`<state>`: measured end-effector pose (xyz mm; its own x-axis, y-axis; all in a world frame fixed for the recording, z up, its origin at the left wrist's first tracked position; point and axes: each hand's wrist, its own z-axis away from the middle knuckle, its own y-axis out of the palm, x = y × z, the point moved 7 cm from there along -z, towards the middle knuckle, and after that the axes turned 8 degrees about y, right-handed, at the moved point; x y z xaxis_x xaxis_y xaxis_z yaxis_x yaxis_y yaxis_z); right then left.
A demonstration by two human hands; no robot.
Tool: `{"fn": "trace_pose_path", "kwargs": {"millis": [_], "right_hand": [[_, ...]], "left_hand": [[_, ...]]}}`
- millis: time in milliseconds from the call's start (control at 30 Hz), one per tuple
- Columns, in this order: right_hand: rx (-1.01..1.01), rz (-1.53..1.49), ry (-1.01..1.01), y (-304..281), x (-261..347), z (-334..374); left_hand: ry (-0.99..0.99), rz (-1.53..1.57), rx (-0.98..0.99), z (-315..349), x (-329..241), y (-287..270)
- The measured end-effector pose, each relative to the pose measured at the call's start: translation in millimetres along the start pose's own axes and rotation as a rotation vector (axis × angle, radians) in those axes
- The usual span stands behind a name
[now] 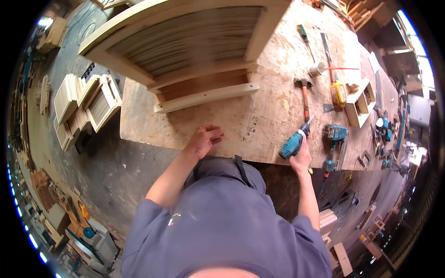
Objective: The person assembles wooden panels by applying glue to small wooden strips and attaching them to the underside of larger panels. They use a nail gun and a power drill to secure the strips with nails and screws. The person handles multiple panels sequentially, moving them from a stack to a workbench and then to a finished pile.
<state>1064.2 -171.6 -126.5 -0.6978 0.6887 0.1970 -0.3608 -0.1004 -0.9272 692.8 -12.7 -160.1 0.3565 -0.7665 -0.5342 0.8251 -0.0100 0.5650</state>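
The worn tabletop (266, 111) is spreading across the middle, its near edge running just in front of the person (227, 222). The pale wooden cabinet frame (185, 37) is standing over its left half, the upper left corner reaching past the left edge in this view. The frame's drilled front rail (208, 98) is sitting back from the near edge, and an open strip of surface is stretching between the 2, continuing rightward to the claw hammer (305, 99). Stacked wooden frames (85, 104) are standing beyond the left edge. At right, the small open wooden box (353, 113) and another teal power tool (336, 132) are narrowing the room.

The teal drill (292, 144) is hanging about the near edge, its bit pointing away from the person, close to the hammer's handle. The right hand (302, 156) is clamping around it, the forearm reaching straight forward. The left hand (205, 140) is hovering by the near edge, angling inward, fingers curling loosely; whether the fingertips are meeting, I cannot tell.
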Motion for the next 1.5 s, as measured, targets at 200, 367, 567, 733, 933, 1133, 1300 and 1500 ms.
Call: {"fn": "trace_pose_path", "kwargs": {"millis": [200,367,567,733,933,1133,1300,1500], "right_hand": [[-0.046,-0.462,-0.257,-100,83,78],[0.421,-1.022,-0.181,-116,134,110],[0.551,-0.992,-0.208,-123,193,113],[0.571,-0.991,-0.114,-125,202,98],[0.590,-0.935,-0.106,-123,201,79],[0.626,-0.955,-0.045,-137,205,53],[0.610,-0.768,-0.088,-147,199,28],[0.472,-0.458,-0.327,-181,194,-16]], "left_hand": [[-0.035,-0.007,0.021,-19,-10,9],[-0.035,0.282,-0.021,-26,-24,35],[-0.062,0.612,0.042,-45,-16,26],[-0.125,0.584,-0.018,-37,-33,39],[-0.128,0.599,-0.097,-45,-41,50],[-0.136,0.715,-0.064,-65,-40,64],[-0.172,0.662,-0.169,-77,-34,70],[-0.242,0.713,-0.136,-104,-15,108]]}}
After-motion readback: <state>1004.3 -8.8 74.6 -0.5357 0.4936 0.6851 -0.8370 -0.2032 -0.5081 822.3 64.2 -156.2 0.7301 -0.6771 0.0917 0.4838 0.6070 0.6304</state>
